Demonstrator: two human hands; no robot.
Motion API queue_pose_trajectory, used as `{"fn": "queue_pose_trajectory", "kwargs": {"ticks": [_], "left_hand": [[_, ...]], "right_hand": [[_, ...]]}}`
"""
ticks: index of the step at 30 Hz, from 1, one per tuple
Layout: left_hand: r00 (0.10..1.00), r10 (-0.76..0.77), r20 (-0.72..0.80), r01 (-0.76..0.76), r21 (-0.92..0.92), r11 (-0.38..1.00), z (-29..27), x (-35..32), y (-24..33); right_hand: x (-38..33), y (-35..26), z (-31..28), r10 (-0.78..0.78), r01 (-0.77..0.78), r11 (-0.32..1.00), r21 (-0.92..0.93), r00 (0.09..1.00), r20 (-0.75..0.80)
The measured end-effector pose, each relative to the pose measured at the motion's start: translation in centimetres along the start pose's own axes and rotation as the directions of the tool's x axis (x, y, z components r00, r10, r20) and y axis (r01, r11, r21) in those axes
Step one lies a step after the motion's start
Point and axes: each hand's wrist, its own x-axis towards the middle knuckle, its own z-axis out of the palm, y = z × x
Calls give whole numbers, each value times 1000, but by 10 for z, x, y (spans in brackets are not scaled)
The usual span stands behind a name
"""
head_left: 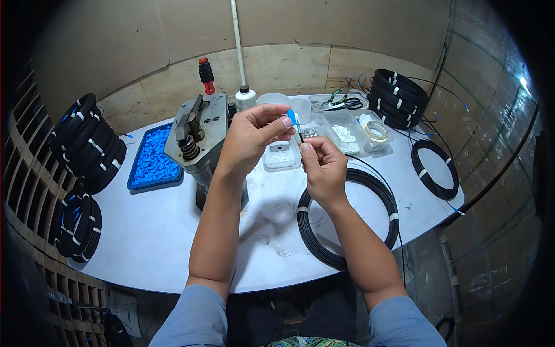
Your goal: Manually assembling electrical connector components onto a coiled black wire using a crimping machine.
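Two hands meet above the worktop (pixel 173 243): the left hand (pixel 248 139) has a narrow grip on a small blue connector (pixel 292 117), and the right hand (pixel 324 168) pinches the black cable end (pixel 300 137) just under it. The fitting step looks in hand; next, the end must line up squarely. The cable coil (pixel 347 217) lies below.

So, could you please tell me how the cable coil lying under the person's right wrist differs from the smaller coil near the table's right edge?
The large coil is wider across than the small coil, and its bundle looks thicker. The large coil lies beneath the right hand, which pinches a black cable end, while the small coil lies alone, untouched. The large coil sits near the table's front edge; the small coil sits further right. Both are black, lie flat on the white table and are bound with white ties.
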Motion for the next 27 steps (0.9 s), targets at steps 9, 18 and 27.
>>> {"fn": "queue_pose_trajectory", "kwargs": {"ticks": [9, 18, 27], "left_hand": [[996, 88, -1, -86, 207, 975, 1, 1, -2], [767, 639, 65, -517, 652, 555, 11, 7, -9], [711, 697, 97, -530, 725, 439, 16, 4, -5]], "right_hand": [[-1, -1, 0, -5, 6, 999, -34, 1000, 15], [0, -4, 0, -6, 6, 1000, -17, 1000, -6], [0, -6, -1, -6, 5, 1000, -9, 1000, -16]]}}
